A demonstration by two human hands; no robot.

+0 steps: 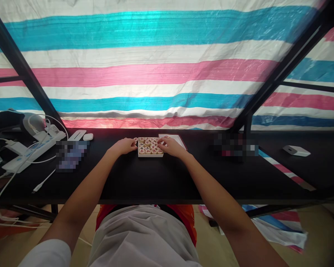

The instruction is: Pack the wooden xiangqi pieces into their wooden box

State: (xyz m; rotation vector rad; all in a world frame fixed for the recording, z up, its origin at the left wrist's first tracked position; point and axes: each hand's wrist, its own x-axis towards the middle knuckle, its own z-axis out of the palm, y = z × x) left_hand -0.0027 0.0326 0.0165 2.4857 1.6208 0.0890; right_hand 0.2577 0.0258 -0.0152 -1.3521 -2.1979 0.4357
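A shallow white box [150, 155] of round wooden xiangqi pieces [147, 151] with red and dark characters sits on the black table, its pieces set in rows. Just left of the box, my left hand [124, 145] is closed, its fingertips at another xiangqi piece [136, 139] outside the rim. My right hand [171, 146] reaches over the box's right side, thumb and fingers pinched on a piece there, which they partly cover. Behind the right hand lies a flat white lid or tray [178, 140] with a reddish edge.
On the left are a white power strip [33, 150], tangled cables, a white cable end [39, 186], a small white case [88, 137] and a blurred-out object [72, 156]. A white charger [296, 151] and another blurred item [233, 145] lie right. Striped sheeting [156, 74] hangs behind.
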